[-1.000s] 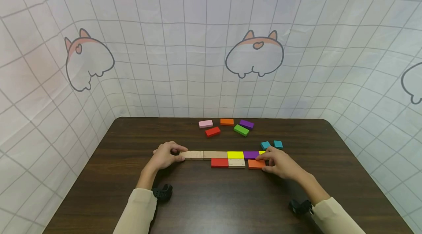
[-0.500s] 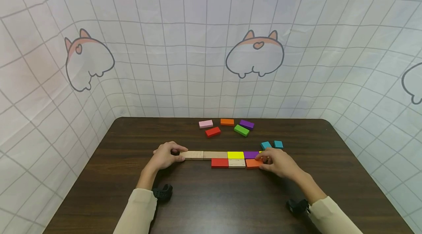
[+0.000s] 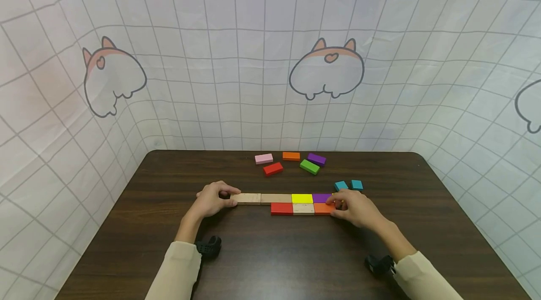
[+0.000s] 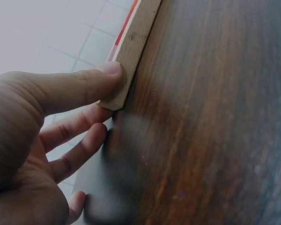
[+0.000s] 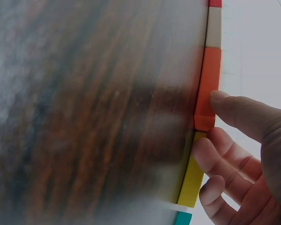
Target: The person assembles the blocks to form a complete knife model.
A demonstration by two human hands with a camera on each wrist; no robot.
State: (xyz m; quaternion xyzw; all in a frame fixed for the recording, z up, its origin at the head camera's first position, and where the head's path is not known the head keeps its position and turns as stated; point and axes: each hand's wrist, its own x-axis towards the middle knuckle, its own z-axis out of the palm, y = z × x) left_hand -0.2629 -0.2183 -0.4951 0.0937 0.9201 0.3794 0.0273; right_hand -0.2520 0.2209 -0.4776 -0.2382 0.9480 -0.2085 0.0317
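Flat wooden blocks lie in two touching rows. In the back row two plain wooden blocks, the left one (image 3: 247,199) and the right one (image 3: 276,198), run into a yellow block (image 3: 302,198) and a purple block (image 3: 321,198). The front row has a red block (image 3: 281,209), a pale wooden block (image 3: 303,209) and an orange block (image 5: 209,89). My left hand (image 3: 212,200) pinches the left plain block's outer end between thumb and fingers. With thumb and fingers, my right hand (image 3: 357,208) grips the orange block's right end, partly hiding another yellow block (image 5: 192,176) behind it.
Farther back on the dark table (image 3: 270,253) lie loose blocks: pink (image 3: 264,159), red (image 3: 273,169), orange (image 3: 291,156), green (image 3: 310,167) and purple (image 3: 316,159). Two teal blocks, one left (image 3: 341,186) and one right (image 3: 357,185), sit just beyond my right hand.
My right hand has slid the orange block left, closing the gap to the pale wooden block in the front row. The left hand has stayed in place.
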